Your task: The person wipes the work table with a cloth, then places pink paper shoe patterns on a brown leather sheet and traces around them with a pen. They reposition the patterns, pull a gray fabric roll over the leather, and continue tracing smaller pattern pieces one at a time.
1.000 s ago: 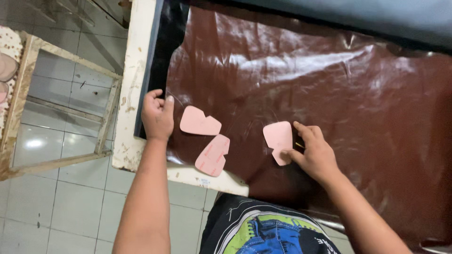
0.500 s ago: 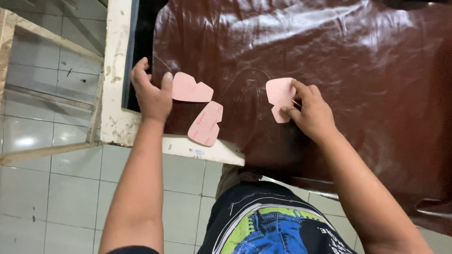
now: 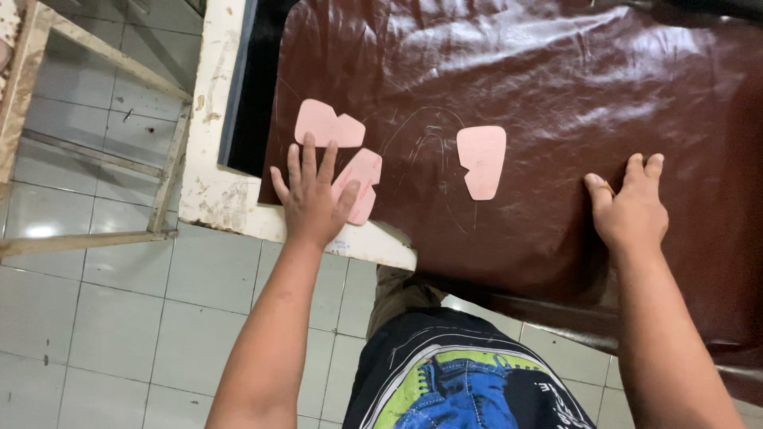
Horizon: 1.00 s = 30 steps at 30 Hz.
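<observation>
Far left: grey tiled floor (image 3: 103, 318) and a worn wooden frame (image 3: 171, 171). Next, the chipped white tabletop (image 3: 218, 199) edge with a dark brown leather sheet (image 3: 556, 87) spread over it and hanging off the near side. Left hand (image 3: 311, 200) lies flat at the leather's left edge, fingers (image 3: 308, 155) spread open, gripping nothing; thumb touches the lower pink pattern piece (image 3: 362, 181). Upper pink pattern piece (image 3: 327, 125) sits just above the fingertips, near the lower one. Faint chalk outline (image 3: 425, 147) on the leather between these and the third pink pattern piece (image 3: 482, 160), which lies alone mid-sheet. Right hand (image 3: 632, 210) presses flat on the leather well apart from that piece, fingers open, holding nothing.
</observation>
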Available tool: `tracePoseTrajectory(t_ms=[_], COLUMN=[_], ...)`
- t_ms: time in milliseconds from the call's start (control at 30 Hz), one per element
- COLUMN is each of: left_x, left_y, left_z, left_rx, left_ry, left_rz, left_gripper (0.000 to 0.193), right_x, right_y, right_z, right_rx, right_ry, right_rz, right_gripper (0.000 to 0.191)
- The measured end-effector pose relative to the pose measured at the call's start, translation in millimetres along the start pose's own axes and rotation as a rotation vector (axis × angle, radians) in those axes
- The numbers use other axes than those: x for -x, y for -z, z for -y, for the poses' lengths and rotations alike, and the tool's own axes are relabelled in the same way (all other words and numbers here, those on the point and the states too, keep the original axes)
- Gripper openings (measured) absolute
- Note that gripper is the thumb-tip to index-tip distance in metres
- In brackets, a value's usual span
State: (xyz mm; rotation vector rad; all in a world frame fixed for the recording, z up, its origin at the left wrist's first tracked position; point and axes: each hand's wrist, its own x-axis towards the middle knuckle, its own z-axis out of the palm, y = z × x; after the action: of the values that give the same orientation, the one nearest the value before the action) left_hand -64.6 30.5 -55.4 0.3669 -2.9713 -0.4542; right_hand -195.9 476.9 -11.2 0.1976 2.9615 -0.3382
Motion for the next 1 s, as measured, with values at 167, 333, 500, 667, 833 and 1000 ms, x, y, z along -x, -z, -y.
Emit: tracePoseTrajectory(t_ms=[167, 333, 500, 667, 833, 1000], left_x=[-18, -15, -7, 8, 35, 35], left_y=[0, -3, -9, -20, -22, -8], left_z=[10, 14, 15, -11, -65, -81], left_rx=[0.046, 0.15, 0.139, -0.048, 0.109, 0.103], left_ry=[0.021, -0.008, -0.012, -0.099, -0.256, -0.266], left_rz=[-0.014, -0.112, -0.227, -0.259, -0.092, 0.023], left_gripper=[0.069, 0.075, 0.064, 0.053, 0.052, 0.051], right_x=[-12, -13, -9, -6, -5, -3], right_y=[-3, -4, -9, -12, -14, -13], right_z=[6, 4, -2, -9, -10, -10], right_rx=[0.012, 0.027, 0.023, -0.005, -0.03, -0.06], right_ry=[-0.032, -0.044, -0.003, 0.025, 0.068, 0.077], right_rz=[0.0, 0.017, -0.003, -0.021, -0.069, -0.087], right_gripper=[0.084, 0.084, 0.083, 0.082, 0.081, 0.08])
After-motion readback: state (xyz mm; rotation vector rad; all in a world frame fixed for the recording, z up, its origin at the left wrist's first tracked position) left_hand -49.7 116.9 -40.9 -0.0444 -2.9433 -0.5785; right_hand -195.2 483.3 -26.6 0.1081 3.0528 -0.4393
